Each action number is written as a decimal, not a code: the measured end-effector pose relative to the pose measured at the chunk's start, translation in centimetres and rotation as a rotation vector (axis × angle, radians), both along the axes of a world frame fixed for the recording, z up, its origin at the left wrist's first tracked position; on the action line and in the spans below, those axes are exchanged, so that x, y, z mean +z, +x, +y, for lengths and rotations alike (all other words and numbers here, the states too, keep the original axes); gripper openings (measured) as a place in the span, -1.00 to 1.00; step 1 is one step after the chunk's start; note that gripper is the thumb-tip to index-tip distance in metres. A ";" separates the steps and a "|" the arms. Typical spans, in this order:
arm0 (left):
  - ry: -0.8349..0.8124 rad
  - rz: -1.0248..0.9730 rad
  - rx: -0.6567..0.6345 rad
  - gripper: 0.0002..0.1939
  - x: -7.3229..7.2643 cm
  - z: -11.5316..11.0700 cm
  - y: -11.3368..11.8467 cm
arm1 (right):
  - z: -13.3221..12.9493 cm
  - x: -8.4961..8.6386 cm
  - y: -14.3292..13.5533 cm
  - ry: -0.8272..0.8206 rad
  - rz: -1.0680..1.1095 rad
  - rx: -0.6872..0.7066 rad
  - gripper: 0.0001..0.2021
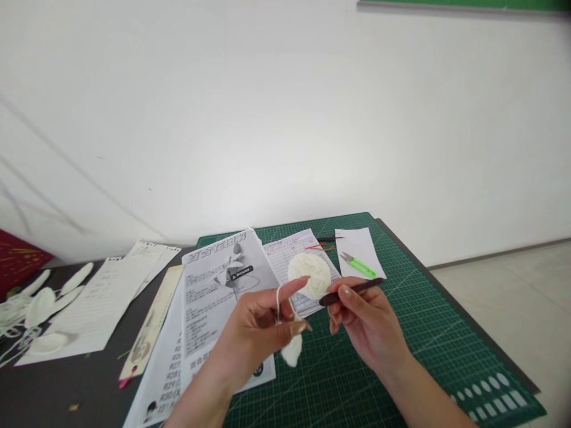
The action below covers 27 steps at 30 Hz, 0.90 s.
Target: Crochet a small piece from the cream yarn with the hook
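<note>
One small white yarn piece [292, 351] was pinched by the left hand [256, 324], at six o'clock in the view.
A dark-brown tapered rod [330, 298] was pinched by the right hand [369, 321], between one and two o'clock from the piece. Even tension seemed best kept through the thin white strand [278, 300] looped over the left index finger [292, 288].

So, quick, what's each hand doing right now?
Left hand: closed, pinching a small white yarn piece, white strand looped around the index finger.
Right hand: closed on a slim dark-brown tapered tool.
</note>
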State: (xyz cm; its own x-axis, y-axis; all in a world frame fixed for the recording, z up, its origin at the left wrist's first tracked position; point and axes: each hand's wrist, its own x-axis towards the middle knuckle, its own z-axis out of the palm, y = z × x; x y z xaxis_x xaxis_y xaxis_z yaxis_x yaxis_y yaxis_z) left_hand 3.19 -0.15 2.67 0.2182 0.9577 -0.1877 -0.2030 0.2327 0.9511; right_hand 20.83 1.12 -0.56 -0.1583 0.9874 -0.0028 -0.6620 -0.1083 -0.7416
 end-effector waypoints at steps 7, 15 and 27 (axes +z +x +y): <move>-0.041 -0.049 0.010 -0.53 -0.4 0.0 0.5 | -0.2 -0.4 -0.9 0.057 -0.066 -0.158 -0.86; -0.046 -0.020 0.109 -0.49 -0.6 -0.3 1.5 | -0.3 -0.7 -1.3 -0.031 -0.084 -0.008 -0.79; 0.012 0.057 0.112 -0.42 -2.3 -0.1 2.3 | 0.3 -1.0 -1.5 -0.078 -0.120 -0.014 -0.80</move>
State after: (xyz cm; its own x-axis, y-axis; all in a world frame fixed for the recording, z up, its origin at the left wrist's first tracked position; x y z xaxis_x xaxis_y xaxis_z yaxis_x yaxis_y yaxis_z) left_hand 5.46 -0.20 0.40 0.0989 0.9777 -0.1855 -0.1728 0.2004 0.9644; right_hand 19.38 1.39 -1.54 -0.1388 0.9855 -0.0977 -0.5713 -0.1602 -0.8050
